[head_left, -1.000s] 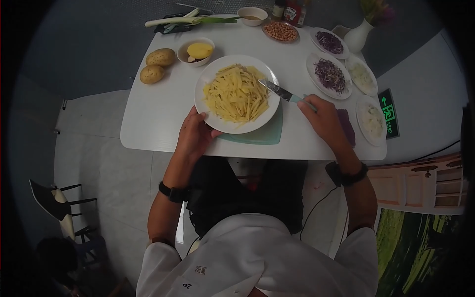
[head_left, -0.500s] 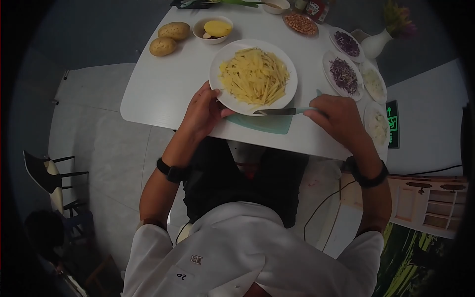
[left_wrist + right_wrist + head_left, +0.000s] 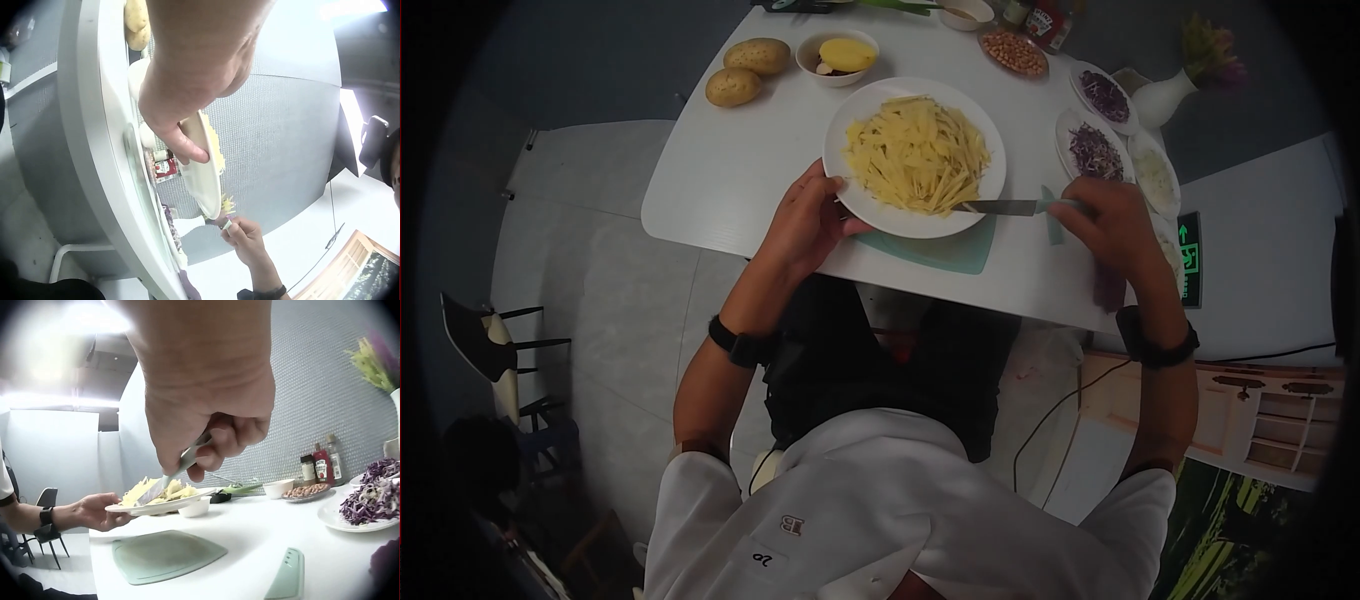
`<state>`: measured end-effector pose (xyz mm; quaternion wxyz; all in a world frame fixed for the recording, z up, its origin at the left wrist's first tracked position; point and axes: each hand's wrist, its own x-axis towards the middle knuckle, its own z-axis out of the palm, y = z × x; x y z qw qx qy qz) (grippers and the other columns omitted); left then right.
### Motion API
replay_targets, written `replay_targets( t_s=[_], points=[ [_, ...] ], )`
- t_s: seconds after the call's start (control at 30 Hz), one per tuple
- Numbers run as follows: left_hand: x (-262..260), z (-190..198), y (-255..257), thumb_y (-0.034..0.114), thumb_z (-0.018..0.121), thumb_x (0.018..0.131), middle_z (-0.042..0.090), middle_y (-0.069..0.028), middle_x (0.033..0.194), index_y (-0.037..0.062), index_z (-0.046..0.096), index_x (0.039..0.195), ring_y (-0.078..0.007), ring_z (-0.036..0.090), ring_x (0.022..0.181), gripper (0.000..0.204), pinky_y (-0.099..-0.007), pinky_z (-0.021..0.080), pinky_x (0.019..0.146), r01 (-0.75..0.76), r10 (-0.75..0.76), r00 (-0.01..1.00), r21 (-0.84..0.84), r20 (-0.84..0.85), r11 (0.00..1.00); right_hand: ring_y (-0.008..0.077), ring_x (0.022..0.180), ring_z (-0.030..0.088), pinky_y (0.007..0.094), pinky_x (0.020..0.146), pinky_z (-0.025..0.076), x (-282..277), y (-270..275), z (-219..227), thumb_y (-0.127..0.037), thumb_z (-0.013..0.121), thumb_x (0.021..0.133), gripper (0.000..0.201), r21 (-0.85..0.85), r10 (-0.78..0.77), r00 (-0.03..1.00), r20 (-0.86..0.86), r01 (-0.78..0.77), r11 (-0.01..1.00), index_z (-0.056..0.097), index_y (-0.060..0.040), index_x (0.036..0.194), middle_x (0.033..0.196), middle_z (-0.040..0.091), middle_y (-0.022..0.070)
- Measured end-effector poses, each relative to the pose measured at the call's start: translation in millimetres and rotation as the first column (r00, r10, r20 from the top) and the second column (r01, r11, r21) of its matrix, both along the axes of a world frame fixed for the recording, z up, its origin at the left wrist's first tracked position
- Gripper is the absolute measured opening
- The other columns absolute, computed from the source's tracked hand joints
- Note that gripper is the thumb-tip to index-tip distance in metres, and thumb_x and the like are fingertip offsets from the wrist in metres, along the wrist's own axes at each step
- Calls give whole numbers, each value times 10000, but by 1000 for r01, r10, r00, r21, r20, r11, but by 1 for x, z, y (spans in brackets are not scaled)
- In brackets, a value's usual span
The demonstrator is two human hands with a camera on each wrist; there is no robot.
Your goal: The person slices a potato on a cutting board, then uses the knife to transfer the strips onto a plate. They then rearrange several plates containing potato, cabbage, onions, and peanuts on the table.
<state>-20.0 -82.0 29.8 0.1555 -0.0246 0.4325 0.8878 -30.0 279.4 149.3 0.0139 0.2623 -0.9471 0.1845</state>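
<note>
My left hand [image 3: 805, 222] grips the near left rim of a white plate [image 3: 880, 214], thumb on top and fingers underneath. A heap of yellow potato strips [image 3: 915, 150] lies on the plate. In the right wrist view the plate is lifted above a pale green cutting board [image 3: 172, 556]. My right hand [image 3: 1112, 222] holds a knife [image 3: 1007, 207] by its pale green handle. The blade reaches over the plate's right rim, its tip at the near right edge of the strips. A pale green sheath-like piece [image 3: 287, 575] lies on the table beneath the right hand.
Two whole potatoes [image 3: 745, 72] and a bowl [image 3: 808, 75] with a peeled potato sit at the back left. Peanuts [image 3: 1014, 53] and bottles [image 3: 1048, 22] stand behind. Shredded purple cabbage [image 3: 1095, 152], white shreds [image 3: 1152, 175] and a flower vase [image 3: 1163, 98] line the right.
The knife has moved from the upper right of the strips to the plate's near rim, then to the heap's near right edge. The left hand keeps its grip on the plate.
</note>
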Motion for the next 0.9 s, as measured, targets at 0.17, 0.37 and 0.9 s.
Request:
replay_targets(
  t_s=[0.17, 0.37, 0.9],
  points=[
    [0, 2, 2, 88, 430, 1026, 638, -189, 1314, -39, 447, 1459, -259, 728, 1084, 451, -394, 678, 872, 19, -19, 1000, -12, 7, 1000, 267, 574, 584, 377, 569, 452, -9, 2, -4, -249, 774, 913, 247, 94, 49, 994, -95, -40, 995, 671, -39, 836, 694, 604, 107],
    [3, 1, 2, 87, 441, 1025, 636, -181, 1317, -31, 448, 1464, -251, 725, 1094, 455, -389, 674, 881, 11, -11, 1000, -3, -9, 1000, 302, 569, 585, 390, 558, 456, 2, -13, 7, -258, 791, 899, 266, -22, 16, 999, -38, -17, 1000, 668, -38, 811, 680, 607, 126],
    [17, 8, 9, 95, 431, 1050, 615, -165, 1392, 3, 426, 1506, -266, 696, 1176, 465, -437, 643, 941, 71, -72, 997, -17, -24, 997, 240, 500, 611, 375, 523, 464, -31, -30, -9, -405, 746, 956, 388, -130, -162, 982, -100, 148, 980, 750, -32, 847, 573, 611, 118]
  ],
)
